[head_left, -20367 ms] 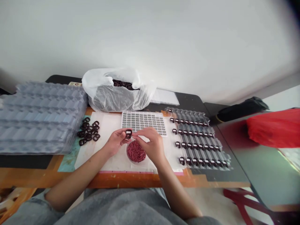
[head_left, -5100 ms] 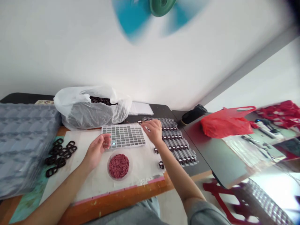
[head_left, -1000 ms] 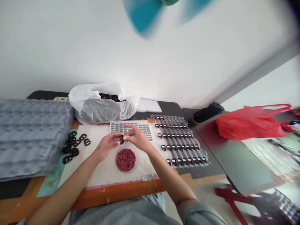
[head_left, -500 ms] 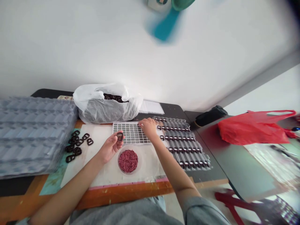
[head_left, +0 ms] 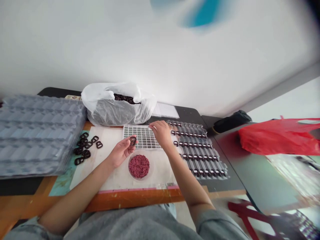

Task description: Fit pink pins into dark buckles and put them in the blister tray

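My left hand (head_left: 121,151) pinches a small dark ring-shaped part (head_left: 132,141) between thumb and fingers, just above a round dish of red pins (head_left: 139,165). My right hand (head_left: 162,133) rests on the far right of a white sheet of small grey labels (head_left: 140,136), fingertips curled down onto it. Whether it holds a label is hidden. To the right lies a grey tray (head_left: 200,153) with rows of dark parts. A loose pile of dark rings (head_left: 86,148) lies at the left of the white mat (head_left: 110,166).
A white plastic bag (head_left: 117,105) with more dark parts stands behind the label sheet. Stacked clear blister trays (head_left: 37,130) fill the left. A red bag (head_left: 277,136) and a black object (head_left: 231,120) lie on the neighbouring table at right. A blurred blue fan blade (head_left: 200,15) turns overhead.
A second ago both hands met over the dark part. My right hand has since moved away to the label sheet, while my left hand keeps the part.
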Motion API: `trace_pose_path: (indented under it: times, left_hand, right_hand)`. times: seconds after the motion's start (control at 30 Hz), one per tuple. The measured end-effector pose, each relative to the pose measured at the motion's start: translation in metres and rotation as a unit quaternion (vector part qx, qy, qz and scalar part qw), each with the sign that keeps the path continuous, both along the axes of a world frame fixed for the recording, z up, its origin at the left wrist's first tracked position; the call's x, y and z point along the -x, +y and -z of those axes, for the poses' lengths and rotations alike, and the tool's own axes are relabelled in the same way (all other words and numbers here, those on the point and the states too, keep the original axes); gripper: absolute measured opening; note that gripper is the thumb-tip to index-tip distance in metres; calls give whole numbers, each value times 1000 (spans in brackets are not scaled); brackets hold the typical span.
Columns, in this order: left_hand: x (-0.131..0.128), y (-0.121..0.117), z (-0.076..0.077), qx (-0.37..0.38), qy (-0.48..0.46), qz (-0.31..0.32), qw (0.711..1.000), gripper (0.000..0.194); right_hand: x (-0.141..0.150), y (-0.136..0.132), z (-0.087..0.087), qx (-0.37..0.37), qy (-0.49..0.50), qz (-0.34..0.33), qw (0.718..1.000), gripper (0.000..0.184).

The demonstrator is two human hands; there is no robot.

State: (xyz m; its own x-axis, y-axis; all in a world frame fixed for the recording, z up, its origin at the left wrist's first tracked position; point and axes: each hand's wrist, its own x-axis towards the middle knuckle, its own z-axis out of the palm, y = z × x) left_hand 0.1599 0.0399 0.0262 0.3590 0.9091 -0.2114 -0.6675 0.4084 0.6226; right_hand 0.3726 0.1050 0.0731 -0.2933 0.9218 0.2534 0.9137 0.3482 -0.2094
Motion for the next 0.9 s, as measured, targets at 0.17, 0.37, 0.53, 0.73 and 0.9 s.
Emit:
trace_pose_path:
  times: [0.17,0.37,0.53,0.73,0.9]
  left_hand:
    - [-2,-3,-5,0,39,-13,999,48]
    - [-3,-3,-9,-12,71,-20,997,47]
    - [-3,-3,-5,-11,69,-25,997,42]
    - [-3,-3,-3,-13,63,-27,998,31]
    - [-3,-3,-3,-15,82,-27,996,34]
  right_hand:
    - [33,-56,-24,-108,191,-152,964,17]
    - [47,-65,-16,-114,193,-131,966,17]
    - [50,-63,-11,-104,152,-93,979,18]
    - [53,-65,-10,-125,92,-79,985,18]
    - [55,-67,-9,-201,70,-71,975,17]
